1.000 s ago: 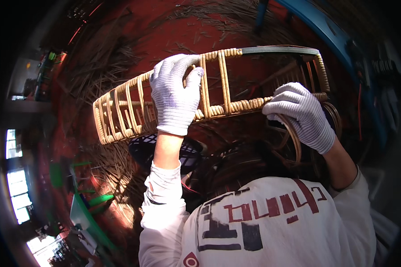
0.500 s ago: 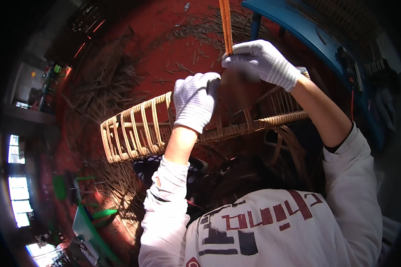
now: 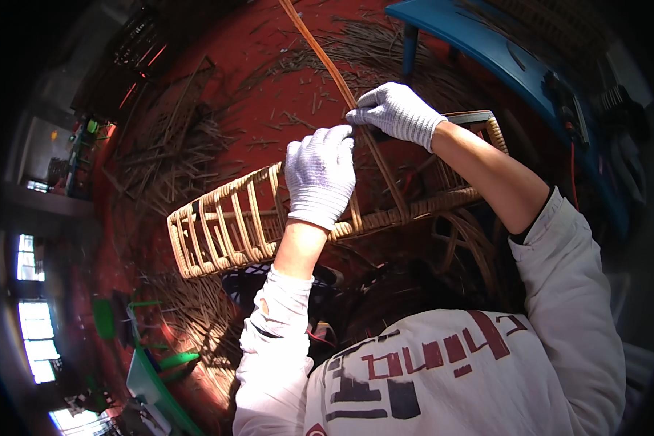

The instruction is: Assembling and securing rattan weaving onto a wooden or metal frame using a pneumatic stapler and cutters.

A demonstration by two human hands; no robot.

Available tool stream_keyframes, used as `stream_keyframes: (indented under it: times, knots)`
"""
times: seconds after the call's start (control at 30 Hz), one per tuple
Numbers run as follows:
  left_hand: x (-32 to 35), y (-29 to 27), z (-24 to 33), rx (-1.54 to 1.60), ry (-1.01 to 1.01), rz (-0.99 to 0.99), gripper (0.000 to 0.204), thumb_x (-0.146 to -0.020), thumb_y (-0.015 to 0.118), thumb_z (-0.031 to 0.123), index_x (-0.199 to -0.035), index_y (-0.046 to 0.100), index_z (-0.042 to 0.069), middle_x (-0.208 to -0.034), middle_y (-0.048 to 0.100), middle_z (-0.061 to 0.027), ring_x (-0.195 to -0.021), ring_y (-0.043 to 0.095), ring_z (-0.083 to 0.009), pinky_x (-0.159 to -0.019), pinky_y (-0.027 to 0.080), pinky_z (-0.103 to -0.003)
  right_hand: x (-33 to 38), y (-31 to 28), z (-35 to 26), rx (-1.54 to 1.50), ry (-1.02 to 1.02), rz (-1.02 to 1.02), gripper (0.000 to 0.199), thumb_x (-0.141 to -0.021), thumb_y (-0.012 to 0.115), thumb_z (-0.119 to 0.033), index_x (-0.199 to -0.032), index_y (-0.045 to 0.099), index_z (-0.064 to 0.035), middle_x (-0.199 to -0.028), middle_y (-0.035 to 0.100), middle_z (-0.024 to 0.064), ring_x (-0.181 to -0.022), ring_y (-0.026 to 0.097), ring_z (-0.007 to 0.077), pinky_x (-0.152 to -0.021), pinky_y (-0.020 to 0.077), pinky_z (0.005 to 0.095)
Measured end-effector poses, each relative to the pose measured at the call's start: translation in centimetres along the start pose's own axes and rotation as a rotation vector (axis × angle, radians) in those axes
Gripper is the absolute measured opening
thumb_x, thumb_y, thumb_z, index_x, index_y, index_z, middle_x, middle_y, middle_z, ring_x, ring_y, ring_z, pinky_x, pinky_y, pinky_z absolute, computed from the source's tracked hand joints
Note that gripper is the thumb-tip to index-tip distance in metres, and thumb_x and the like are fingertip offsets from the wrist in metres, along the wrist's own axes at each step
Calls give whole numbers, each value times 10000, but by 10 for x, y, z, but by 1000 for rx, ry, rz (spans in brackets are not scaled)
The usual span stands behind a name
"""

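Left hand [image 3: 320, 174] gripping frame [image 3: 374, 220]; right hand [image 3: 400, 114] pinching cane strand [image 3: 318, 49]. Frame's left end wrapped; upper-right edge bare.

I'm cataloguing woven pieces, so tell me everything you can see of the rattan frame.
The rattan frame is long, narrow and tan, apparently cane, with coil-wrapped rails and spaced strips crossing between them like ladder rungs. At its upper right, a smooth grey bar shows unwrapped. It lies aslant, left end lower in the picture. The gloved left hand appears closed over its upper rail; the gloved right hand grips an orange-brown strand before it. Whether that hand touches the frame is unclear.
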State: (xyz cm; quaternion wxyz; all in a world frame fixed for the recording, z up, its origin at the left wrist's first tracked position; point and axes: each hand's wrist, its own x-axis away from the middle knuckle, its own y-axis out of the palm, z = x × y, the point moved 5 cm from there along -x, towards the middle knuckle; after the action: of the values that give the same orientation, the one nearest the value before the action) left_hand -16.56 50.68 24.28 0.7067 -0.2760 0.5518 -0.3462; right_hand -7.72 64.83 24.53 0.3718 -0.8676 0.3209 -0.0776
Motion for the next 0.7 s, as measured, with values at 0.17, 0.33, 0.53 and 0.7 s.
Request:
stream_keyframes:
  times: [0.17,0.33,0.53,0.7]
  knots:
    - [0,4,7,135,70,41,180,-866,629,154,-1030,701,139,-953,669,-43,-831,637,-260,-799,452,-414,-2,4,8,83,-78,19,296,-889,713,-306,-988,750,-30,-812,723,130,-709,668,215,-726,529,335]
    - [-5,15,6,129,86,-58,196,-866,621,148,-1045,701,146,-953,668,-52,-869,636,-259,-797,456,-416,1,-3,13,15,-44,83,267,-902,696,-281,-1029,740,-51,-884,728,137,-813,703,253,-774,542,341]
    - [-19,24,-9,121,-74,-222,256,-930,586,408,-1051,725,230,-876,685,-72,-831,663,-327,-780,511,-456,88,-56,-65,-24,-374,375,243,-975,622,-178,-1154,672,-21,-1055,699,73,-905,667,139,-822,539,264]
    - [-46,39,-47,152,-136,-253,298,-913,601,455,-1106,722,264,-1034,707,-82,-974,665,-324,-860,524,-443,172,-10,-77,-501,-150,46,297,-948,637,-125,-1199,627,35,-1067,692,132,-952,671,180,-861,550,296]
